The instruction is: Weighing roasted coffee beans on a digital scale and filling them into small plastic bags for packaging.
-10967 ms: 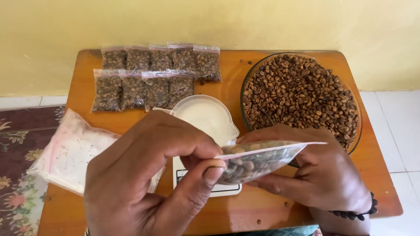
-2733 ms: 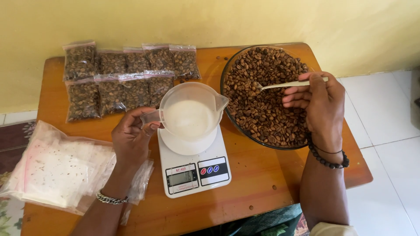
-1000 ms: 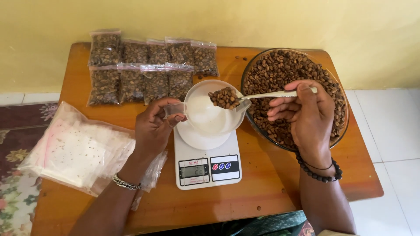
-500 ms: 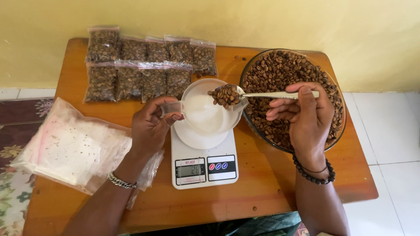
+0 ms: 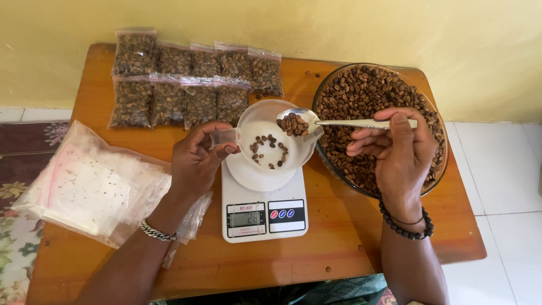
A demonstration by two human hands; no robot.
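A white plastic cup stands on a small white digital scale at the table's middle. My left hand grips the cup's handle. My right hand holds a metal spoon tilted over the cup's rim, with brown coffee beans in its bowl. A few beans lie on the cup's bottom. A wide glass bowl heaped with coffee beans stands to the right, under my right hand.
Several sealed clear bags of beans lie in two rows at the back left of the wooden table. A stack of empty clear zip bags lies at the left edge. A yellow wall runs behind.
The spoon has tipped over the cup and some beans have dropped from it onto the cup's bottom. My left hand stays on the handle.
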